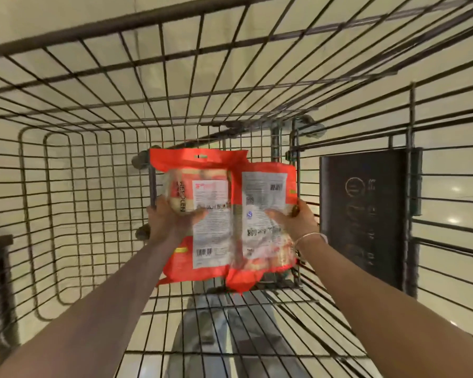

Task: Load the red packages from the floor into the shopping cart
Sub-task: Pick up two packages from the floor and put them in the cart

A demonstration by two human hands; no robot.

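Both hands hold red packages inside the shopping cart. Left hand has its grip curled around the edge of the left red package, thumb across the printed label and fingers hidden behind. Right hand pinches the right red package in the same way, thumb on the front. These two glossy plastic bags sit side by side, overlapping at the middle, just above the cart's wire-grid bottom. Each carries a white rectangular label with barcodes and shows pale rounded contents through clear film. A dark flat panel hangs on the cart's right wall. A thin bracelet circles the right wrist.
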